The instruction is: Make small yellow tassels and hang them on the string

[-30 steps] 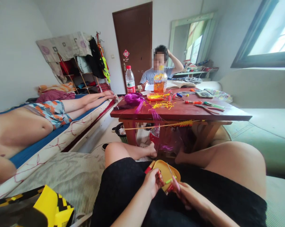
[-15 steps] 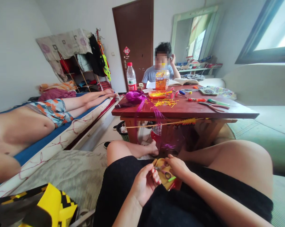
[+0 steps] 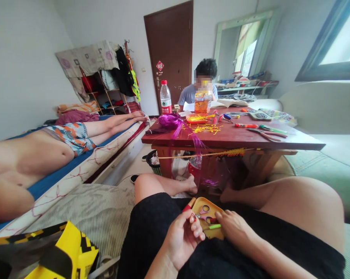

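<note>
My left hand (image 3: 184,237) is raised over my lap, palm up with fingers curled. Its thumb and fingertip are pinched on something small, too tiny to name. Just beyond lies a shallow yellow tray (image 3: 201,202), resting between my legs. Inside it I see scissors with pink and purple handles (image 3: 204,209), a bright green stick-like piece (image 3: 215,226) and a dark red piece (image 3: 212,220). My right hand (image 3: 235,228) reaches over the tray's right side, its bent fingers at the dark red piece; what they grip is hidden. A red-and-tan stick-like thing (image 3: 189,204) lies at the tray's left edge.
Ahead stands a red-brown table (image 3: 221,139) with purple strands (image 3: 170,122), yellow pieces (image 3: 205,129), pliers (image 3: 268,133) and bottles (image 3: 165,99). A thin stick (image 3: 192,155) runs below its edge. Another person (image 3: 189,95) sits behind it; someone lies on the bed at left.
My right hand has left the scissors' handles and shifted right and down within the tray. The scissors now lie in the tray. The seated person's head and raised hand have lowered.
</note>
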Action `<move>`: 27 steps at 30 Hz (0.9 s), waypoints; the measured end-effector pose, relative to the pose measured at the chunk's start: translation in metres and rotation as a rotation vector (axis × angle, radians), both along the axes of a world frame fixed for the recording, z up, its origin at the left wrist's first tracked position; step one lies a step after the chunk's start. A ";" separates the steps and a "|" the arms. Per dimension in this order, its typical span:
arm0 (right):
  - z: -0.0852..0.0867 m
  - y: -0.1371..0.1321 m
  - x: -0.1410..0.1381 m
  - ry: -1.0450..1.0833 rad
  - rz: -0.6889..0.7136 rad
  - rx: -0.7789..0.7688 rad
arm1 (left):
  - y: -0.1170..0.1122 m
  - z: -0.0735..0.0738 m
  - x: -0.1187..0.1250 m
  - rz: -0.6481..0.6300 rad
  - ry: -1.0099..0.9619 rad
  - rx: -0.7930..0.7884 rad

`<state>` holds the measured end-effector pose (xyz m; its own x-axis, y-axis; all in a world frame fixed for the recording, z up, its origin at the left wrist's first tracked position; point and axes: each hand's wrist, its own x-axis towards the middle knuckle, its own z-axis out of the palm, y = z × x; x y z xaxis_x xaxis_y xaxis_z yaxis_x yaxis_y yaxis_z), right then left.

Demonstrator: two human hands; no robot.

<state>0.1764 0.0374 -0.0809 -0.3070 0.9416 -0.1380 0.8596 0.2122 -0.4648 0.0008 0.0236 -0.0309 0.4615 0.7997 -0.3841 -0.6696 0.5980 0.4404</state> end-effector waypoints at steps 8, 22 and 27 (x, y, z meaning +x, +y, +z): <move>0.062 -0.049 -0.012 1.153 -0.293 -0.422 | -0.019 0.012 0.010 -0.048 0.073 0.093; 0.036 -0.055 -0.039 1.303 -0.470 -0.417 | -0.028 0.013 0.020 -0.076 0.073 0.040; 0.045 -0.058 -0.046 1.197 -0.642 -0.441 | -0.027 0.009 0.018 -0.106 0.094 0.037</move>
<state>0.1302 -0.0203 -0.0357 0.0103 0.9087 -0.4174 -0.2014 -0.4070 -0.8909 0.0192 -0.0034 -0.0217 0.5075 0.7625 -0.4012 -0.5581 0.6457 0.5211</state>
